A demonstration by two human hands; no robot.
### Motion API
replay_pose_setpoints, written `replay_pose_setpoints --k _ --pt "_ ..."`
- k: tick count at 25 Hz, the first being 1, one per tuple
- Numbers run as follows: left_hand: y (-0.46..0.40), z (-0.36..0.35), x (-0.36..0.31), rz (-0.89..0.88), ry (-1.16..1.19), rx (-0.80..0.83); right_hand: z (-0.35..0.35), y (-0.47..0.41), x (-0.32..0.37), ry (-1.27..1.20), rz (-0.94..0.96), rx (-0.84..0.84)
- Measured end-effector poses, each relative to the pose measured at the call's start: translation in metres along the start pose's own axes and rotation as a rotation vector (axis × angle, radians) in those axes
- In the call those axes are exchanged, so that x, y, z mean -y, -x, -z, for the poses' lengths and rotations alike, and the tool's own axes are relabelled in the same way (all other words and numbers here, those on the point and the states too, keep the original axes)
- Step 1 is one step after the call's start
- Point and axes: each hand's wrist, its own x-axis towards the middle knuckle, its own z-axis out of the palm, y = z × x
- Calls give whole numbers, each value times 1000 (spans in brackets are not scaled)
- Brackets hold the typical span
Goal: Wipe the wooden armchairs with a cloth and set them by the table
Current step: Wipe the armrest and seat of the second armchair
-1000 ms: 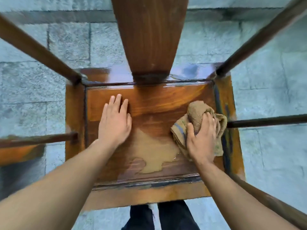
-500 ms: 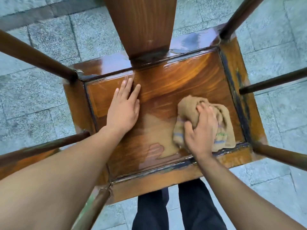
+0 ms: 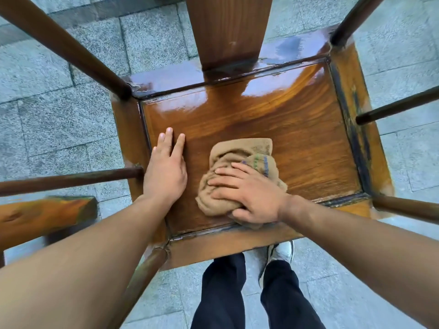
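- the wooden armchair [image 3: 273,119] filled the centre of the frame, seen from above; its seat panel was glossy, with bright reflections along the upper edge.
- the back splat [image 3: 228,29] rose at the upper centre of the frame, and dark round rails [image 3: 64,48] ran out toward the frame corners and sides.
- the cloth [image 3: 240,157], tan and bunched, lay on the seat panel at lower centre, close to the front seat rail.
- the right hand [image 3: 249,195] lay on the cloth with fingers spread and pointing toward the left of the frame; its grip was released, pressing flat and not clenched round the fabric.
- the left hand [image 3: 166,172] rested flat on the bare seat panel just left of the cloth, fingers straight and pointing toward the upper frame; its grip was released and held nothing.
- the two hands were near each other but apart.
- dark trouser legs [image 3: 223,293] and a pale shoe [image 3: 280,255] showed at the lower centre, on grey stone paving [image 3: 59,115].
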Motion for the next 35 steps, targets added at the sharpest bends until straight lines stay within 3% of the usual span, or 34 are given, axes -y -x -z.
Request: replay_pose_setpoints --k 2,7,10,12,15,20,25,31,35 --pt "15 -10 -19 72 10 -21 -3 48 -15 -18 -46 -4" --pt "65 -42 -66 109 33 -22 -31 151 -2 -144 -718 -489" --pt "91 -55 -76 155 87 -33 -50 138 32 -204 -1106 -679" --pt "110 -62 -75 162 119 -35 -54 106 53 -264 -1241 -697" --pt "143 -71 -61 202 153 -72 -71 61 93 -192 -967 -544" --pt "230 -104 -49 471 269 -129 -92 -8 150 -97 -355 -231" --pt "266 -118 -25 414 222 -90 -92 -3 129 -6 -9 -70" --pt "296 -121 -21 344 196 -40 -75 18 105 79 238 76" --pt "264 -114 -47 278 226 -156 -64 75 66 75 112 -17"
